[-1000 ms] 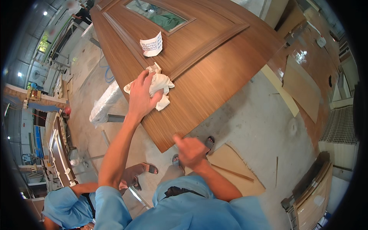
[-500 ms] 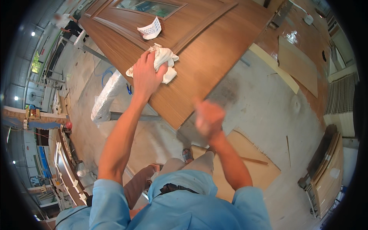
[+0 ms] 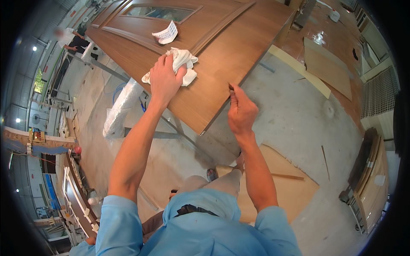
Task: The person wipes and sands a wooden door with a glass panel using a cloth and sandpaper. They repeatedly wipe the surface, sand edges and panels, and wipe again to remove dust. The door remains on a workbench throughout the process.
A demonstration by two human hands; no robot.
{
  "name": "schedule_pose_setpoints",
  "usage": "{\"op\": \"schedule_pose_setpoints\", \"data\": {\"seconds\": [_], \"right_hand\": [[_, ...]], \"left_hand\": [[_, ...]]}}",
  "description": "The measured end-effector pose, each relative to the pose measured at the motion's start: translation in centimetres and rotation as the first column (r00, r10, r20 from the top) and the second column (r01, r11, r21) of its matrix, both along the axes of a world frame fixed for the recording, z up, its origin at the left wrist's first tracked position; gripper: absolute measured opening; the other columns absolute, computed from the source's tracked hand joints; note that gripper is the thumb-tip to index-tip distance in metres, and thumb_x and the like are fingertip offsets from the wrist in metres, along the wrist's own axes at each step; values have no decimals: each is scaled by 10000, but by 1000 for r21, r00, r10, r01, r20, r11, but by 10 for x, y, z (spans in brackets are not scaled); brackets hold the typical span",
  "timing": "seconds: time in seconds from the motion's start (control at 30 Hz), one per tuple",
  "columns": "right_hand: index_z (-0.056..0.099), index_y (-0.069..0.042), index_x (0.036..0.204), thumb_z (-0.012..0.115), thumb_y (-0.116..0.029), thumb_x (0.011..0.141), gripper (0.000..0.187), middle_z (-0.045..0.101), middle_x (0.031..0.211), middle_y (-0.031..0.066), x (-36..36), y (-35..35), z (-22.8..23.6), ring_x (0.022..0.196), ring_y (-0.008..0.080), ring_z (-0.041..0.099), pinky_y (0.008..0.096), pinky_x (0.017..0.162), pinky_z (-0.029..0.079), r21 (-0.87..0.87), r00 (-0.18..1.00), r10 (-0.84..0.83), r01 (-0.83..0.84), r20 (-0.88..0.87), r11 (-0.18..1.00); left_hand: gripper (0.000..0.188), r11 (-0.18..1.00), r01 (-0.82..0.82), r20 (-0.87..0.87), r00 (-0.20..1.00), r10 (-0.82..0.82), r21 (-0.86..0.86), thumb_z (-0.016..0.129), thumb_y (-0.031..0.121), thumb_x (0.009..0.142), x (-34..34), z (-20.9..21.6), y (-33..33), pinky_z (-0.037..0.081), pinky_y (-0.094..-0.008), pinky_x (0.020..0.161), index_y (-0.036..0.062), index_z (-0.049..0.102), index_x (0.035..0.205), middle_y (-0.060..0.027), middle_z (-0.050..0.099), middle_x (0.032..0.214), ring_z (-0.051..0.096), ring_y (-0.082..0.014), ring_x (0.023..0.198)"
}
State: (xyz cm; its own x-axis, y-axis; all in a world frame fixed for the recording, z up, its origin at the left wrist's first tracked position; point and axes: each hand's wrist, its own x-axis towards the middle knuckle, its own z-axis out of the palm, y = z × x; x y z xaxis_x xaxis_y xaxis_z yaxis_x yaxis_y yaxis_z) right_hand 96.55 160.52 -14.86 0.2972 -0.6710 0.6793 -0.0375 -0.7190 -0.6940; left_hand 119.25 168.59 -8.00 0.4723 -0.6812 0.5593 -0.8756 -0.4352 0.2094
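Note:
A brown wooden door (image 3: 245, 45) with raised mouldings and a glass pane lies flat in front of me. My left hand (image 3: 165, 81) is closed over a crumpled white cloth (image 3: 184, 59), pressing it on the door near its left edge. Just beyond the cloth, a curled piece of sandpaper (image 3: 165, 33) rests with its white printed back showing. At the door's near right edge, my right hand (image 3: 242, 112) pinches a small dark brown piece (image 3: 231, 86) between thumb and fingers. Most of that piece is hidden, so its kind is unclear.
Metal supports (image 3: 158, 134) and a plastic-wrapped roll (image 3: 121, 109) show under the door's left side. Cardboard sheets (image 3: 294, 200) lie by my feet. Stacked panels (image 3: 369, 179) lean at the right. Another person (image 3: 73, 40) is at the far left; a co-worker's sleeve (image 3: 83, 249) shows beside me.
My right hand, blurred before, has moved right and up to the door's edge, and the small dark piece now shows in its fingers. The left hand stays on the cloth.

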Motion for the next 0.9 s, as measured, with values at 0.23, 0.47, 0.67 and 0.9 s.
{"op": "schedule_pose_setpoints", "data": {"seconds": [0.23,0.47,0.67,0.9], "right_hand": [[742,-130,1141,648,-42,717,443,447,615,30,-38,107,-2,526,186,483,343,471,362,-284,912,386,-409,-136,867],[742,-78,1080,626,7,735,373,473,617,47,-1,22,5,504,200,476,339,470,363,-76,996,86,-83,32,994],[735,-63,1119,608,5,752,394,483,612,39,-35,107,-2,513,189,498,337,482,378,-284,861,421,-495,-284,821],[721,-74,1150,623,42,798,384,563,684,72,-16,51,2,573,230,557,355,531,428,-3,991,74,-75,-111,997]], "left_hand": [[477,1000,-19,-6,1000,19,-1,687,331,865,3,-1,-3,450,-481,931,-15,634,1189,-209,617,1227,598,-383,1107],[503,1000,-26,-13,1000,26,0,670,359,874,4,-3,-1,456,-480,942,-7,635,1216,-213,613,1255,598,-384,1121],[504,999,-47,-23,999,47,17,663,369,875,5,-2,0,457,-488,939,-2,637,1216,-219,615,1253,599,-387,1125],[515,999,-42,-49,998,42,16,668,367,866,5,-2,0,454,-481,932,11,632,1237,-206,615,1254,600,-380,1117]]}}
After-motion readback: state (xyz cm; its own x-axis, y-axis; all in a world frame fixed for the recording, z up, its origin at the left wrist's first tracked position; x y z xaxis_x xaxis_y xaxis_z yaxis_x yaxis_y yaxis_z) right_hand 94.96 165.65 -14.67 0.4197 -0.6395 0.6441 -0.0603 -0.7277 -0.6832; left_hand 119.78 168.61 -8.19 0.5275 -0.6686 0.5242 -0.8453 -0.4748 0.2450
